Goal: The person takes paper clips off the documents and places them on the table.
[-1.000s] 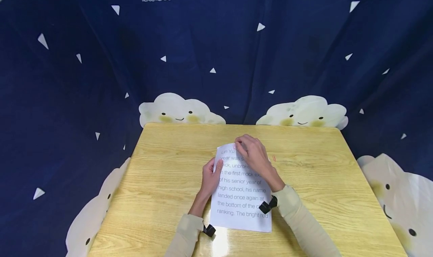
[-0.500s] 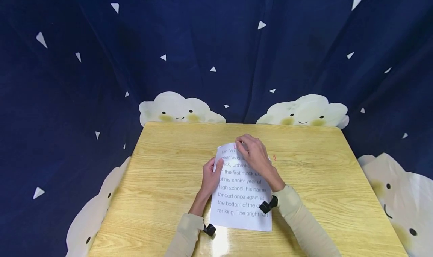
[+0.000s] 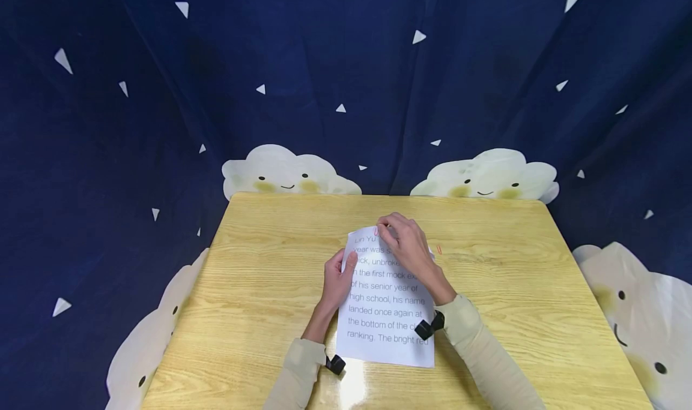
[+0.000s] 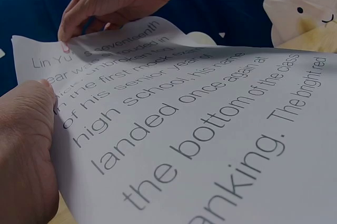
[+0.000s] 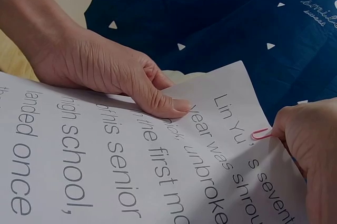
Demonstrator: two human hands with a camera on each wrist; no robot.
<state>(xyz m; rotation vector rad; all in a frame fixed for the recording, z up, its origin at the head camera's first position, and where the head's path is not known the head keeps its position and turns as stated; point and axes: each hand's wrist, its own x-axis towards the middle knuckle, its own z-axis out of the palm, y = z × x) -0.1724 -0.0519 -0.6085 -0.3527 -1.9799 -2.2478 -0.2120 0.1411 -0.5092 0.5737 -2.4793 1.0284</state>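
A white sheet of paper with large printed text is held up between both hands over the table. My left hand grips its left edge, thumb on the printed face and the other fingers behind. At the top edge my right hand pinches a pink paper clip. One looped end of the clip lies over the printed face beside the first line of text; its other end is hidden by the fingertips. In the left wrist view the right hand bends over the paper's far edge.
A second pink paper clip lies on the wooden table, right of the paper. Behind the table hangs a dark blue curtain with white triangles and cloud faces. Each wrist carries a small black camera.
Both hands and the paper keep nearly the same place. The whole head view has shifted slightly upward.
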